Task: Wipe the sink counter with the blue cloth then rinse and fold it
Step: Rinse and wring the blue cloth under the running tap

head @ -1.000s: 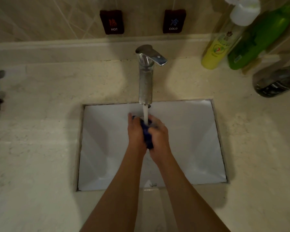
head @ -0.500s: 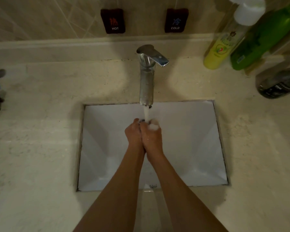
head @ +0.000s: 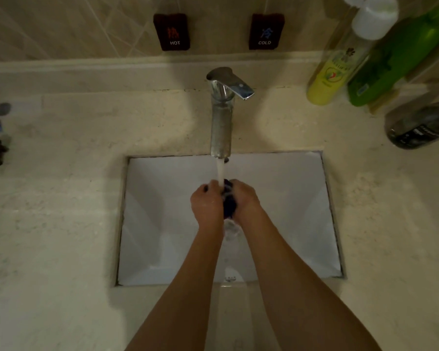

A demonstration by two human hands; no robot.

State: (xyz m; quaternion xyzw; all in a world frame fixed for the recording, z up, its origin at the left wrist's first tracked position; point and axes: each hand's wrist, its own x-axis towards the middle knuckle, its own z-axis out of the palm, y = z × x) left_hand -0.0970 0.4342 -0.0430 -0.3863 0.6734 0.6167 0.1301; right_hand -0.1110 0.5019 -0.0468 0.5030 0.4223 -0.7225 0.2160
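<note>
while water runs, hands (head: 208,202) around blue cloth (head: 229,208)

Shiny chrome metal faucet (head: 222,117), speckled matt stone counter (head: 61,198), smooth glossy white sink (head: 289,211), wet blue cloth (head: 229,206).

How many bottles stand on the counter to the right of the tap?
3: a yellow bottle by the back wall, a green bottle beside it, a dark bottle nearer the edge. More may lie beyond the frame.
</note>
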